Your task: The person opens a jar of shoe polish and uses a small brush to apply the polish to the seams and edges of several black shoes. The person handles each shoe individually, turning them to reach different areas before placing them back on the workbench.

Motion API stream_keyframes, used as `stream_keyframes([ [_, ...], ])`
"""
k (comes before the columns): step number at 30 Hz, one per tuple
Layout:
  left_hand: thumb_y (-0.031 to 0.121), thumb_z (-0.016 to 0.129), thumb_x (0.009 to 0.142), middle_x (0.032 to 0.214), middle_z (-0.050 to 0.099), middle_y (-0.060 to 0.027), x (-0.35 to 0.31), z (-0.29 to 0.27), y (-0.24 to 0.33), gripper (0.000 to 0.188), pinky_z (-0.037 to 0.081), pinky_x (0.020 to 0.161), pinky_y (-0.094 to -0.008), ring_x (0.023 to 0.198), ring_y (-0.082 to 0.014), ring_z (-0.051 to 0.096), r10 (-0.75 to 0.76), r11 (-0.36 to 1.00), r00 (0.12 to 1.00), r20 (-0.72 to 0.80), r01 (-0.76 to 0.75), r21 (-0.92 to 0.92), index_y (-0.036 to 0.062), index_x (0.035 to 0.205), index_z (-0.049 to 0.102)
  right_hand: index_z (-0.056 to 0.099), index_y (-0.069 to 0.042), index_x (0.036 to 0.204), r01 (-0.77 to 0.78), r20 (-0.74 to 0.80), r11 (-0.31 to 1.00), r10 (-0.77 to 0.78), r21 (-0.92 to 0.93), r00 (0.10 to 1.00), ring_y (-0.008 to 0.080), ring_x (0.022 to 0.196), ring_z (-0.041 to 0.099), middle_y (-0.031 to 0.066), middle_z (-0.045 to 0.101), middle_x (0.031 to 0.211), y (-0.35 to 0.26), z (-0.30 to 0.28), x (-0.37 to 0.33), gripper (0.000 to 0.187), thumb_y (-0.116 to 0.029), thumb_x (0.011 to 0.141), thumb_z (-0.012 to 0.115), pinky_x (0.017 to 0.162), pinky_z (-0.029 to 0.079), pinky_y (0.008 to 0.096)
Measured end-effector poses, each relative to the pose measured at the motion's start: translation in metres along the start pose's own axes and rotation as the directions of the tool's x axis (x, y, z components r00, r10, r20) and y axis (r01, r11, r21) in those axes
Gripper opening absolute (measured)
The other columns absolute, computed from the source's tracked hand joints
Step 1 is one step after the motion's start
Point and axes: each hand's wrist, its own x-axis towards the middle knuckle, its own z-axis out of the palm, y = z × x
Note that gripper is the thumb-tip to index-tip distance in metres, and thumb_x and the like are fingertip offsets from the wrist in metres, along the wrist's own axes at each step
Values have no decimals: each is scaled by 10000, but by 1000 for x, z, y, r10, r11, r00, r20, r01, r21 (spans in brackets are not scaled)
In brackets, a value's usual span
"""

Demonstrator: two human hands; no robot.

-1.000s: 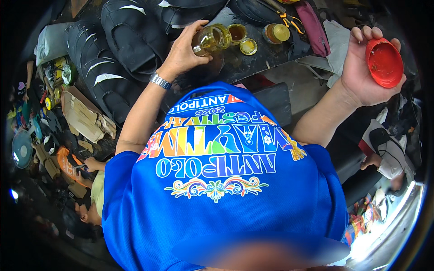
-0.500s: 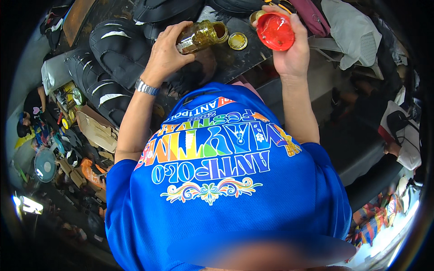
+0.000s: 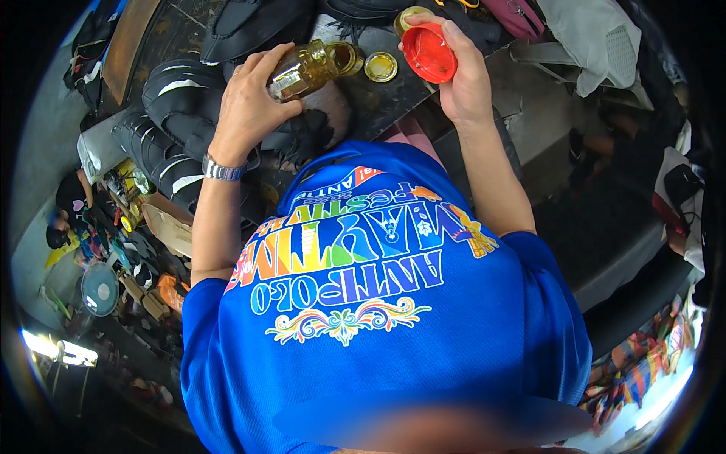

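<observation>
My left hand [image 3: 253, 102] is wrapped round a yellowish glass jar [image 3: 308, 68], holding it tipped on its side with the mouth toward the right. Right at that mouth stands a small round tin [image 3: 345, 57] with a dark inside; I cannot tell whether they touch. A round lid smeared with yellow [image 3: 380, 67] lies on the dark table just beside the tin. Between thumb and fingers my right hand [image 3: 466, 87] grips a red screw lid [image 3: 429, 54], its hollow side showing. Another round container [image 3: 414, 20] shows partly behind the right fingers.
Black padded shoe-like pieces [image 3: 181, 94] with white slits are piled left of my left arm. More black pieces [image 3: 261, 26] lie at the far side of the dark table [image 3: 393, 98]. A grey plastic chair [image 3: 541, 53] bearing a pale bag [image 3: 594, 41] stands to the right.
The whole view has shifted slightly, with table things now further left. Both hands keep their holds; the red lid has come a little nearer the jar and turned slightly.
</observation>
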Motion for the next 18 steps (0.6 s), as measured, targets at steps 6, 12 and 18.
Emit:
stream_keyframes([
  [6, 180, 818, 656, 1233, 661, -119, 4, -5, 6, 763, 489, 1026, -417, 1157, -336, 620, -15, 999, 999, 35, 14, 49, 143, 1386, 599, 654, 27, 1250, -29, -5, 1000, 29, -2, 1000, 227, 1071, 675, 126, 687, 1210, 7, -1, 0, 465, -340, 1083, 422, 984, 516, 350],
  [12, 169, 837, 655, 1243, 656, -119, 6, -10, 4, 784, 492, 1024, -407, 1165, -333, 622, -27, 997, 998, 49, 24, 71, 143, 1399, 590, 690, -2, 1195, -33, -43, 999, 32, -24, 999, 171, 1084, 659, 98, 704, 1178, 7, 6, -4, 426, -344, 1065, 472, 978, 503, 315],
  [18, 165, 838, 644, 1242, 655, -122, 7, -13, 4, 793, 485, 1033, -416, 1169, -336, 617, 3, 997, 999, 46, -6, 71, 139, 1397, 590, 658, 24, 1242, -76, -26, 994, 74, -72, 997, 197, 1122, 656, 123, 685, 1246, 7, 10, -3, 457, -330, 1084, 414, 1011, 501, 342],
])
